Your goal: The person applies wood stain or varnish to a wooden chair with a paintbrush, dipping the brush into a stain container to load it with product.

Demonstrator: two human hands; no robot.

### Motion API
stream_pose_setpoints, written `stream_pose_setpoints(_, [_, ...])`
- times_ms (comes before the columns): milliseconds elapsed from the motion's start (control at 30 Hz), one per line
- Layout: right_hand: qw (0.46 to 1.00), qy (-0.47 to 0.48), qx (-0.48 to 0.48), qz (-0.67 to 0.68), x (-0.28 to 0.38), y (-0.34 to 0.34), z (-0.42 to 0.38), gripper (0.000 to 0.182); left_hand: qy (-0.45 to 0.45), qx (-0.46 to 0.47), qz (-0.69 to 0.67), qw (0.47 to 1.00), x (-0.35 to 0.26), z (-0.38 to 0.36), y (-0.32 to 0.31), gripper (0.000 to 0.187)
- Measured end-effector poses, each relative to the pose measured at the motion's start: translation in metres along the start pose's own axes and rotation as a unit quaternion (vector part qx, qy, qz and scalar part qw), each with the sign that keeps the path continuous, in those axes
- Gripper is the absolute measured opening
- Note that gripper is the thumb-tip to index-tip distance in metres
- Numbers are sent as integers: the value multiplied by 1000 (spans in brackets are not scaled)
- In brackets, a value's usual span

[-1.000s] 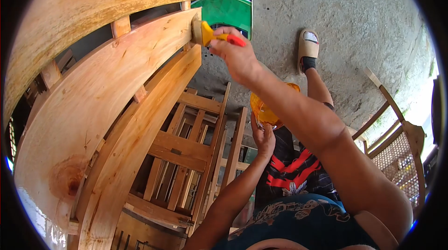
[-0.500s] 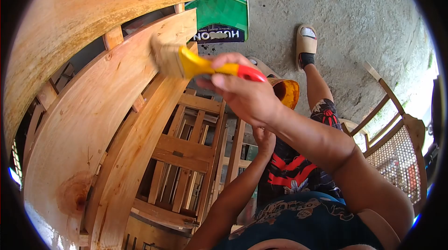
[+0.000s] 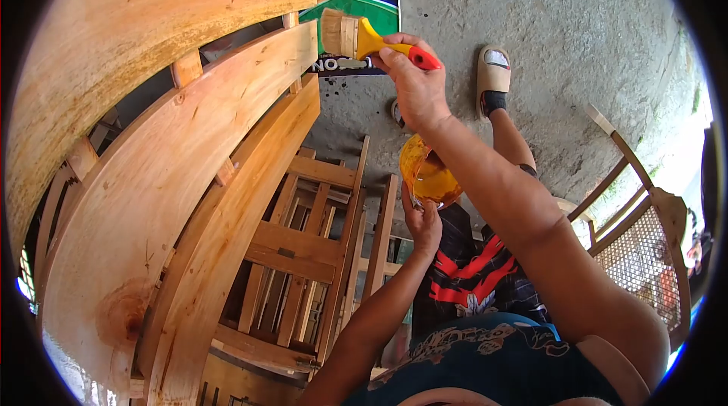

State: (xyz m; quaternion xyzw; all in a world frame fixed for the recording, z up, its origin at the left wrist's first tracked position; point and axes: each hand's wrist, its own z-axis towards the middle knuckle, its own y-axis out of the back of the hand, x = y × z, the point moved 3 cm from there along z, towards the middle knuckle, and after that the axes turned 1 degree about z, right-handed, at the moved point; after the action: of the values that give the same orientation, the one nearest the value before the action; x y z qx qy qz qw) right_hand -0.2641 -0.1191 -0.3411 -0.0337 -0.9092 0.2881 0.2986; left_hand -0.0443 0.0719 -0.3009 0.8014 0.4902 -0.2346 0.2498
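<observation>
My right hand grips the yellow and red handle of a wide paintbrush. The pale bristles point left, beside the end of the middle curved wooden slat. Lower down, my left hand holds a yellow container from below, its inside stained orange-brown. Two more broad slats flank the middle one: an upper slat and a glossier lower slat. Short wooden blocks join them.
A flattened green and blue sheet with lettering lies on the concrete floor. Wooden frames stand below the slats. A chair with woven mesh is at the right. My sandalled foot is on the floor.
My right hand and the brush have moved up and right, off the middle slat's face. My left hand has come up with the container, which now shows more fully.
</observation>
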Motion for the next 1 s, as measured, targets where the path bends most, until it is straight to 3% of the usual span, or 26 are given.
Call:
stream_pose_setpoints(100, [999,32,-33,11,-26,-9,-2,16,-11,5,-6,1000,-5,-1,-2,70])
stream_pose_setpoints(167, [998,-29,-34,-44,-63,-2,-5,16,3,3,-24,1000,-8,-4,-3,69])
stream_pose_setpoints(267, [991,-72,-18,-108,-67,4,-15,18,15,0,-20,1000,-5,2,-4,68])
stream_pose_setpoints(333, [994,-53,-26,-89,-57,-3,-9,18,27,-9,5,1000,4,-5,1,68])
stream_pose_setpoints(433, [996,-19,-34,-84,-42,-27,21,14,-11,3,-74,997,9,-1,-1,67])
stream_pose_setpoints(500, [998,10,-32,-54,-29,-32,32,15,-15,-4,14,1000,7,-3,2,67])
stream_pose_setpoints(600, [998,50,-35,-18,-21,-23,25,15,8,-6,-1,1000,6,-4,1,67])
stream_pose_setpoints(667, [991,15,-9,-131,-32,-6,21,18,-3,-5,12,1000,4,-4,0,67])
stream_pose_setpoints(833, [997,-8,8,-82,-8,-22,42,18,1,-3,-16,1000,3,-9,-2,66])
stream_pose_setpoints(933, [991,-80,95,-44,14,-42,33,17,-9,-1,-39,999,3,-2,-4,66])
stream_pose_setpoints(1000, [974,-155,152,57,47,-33,4,16,-11,1,-51,999,3,-5,-5,67])
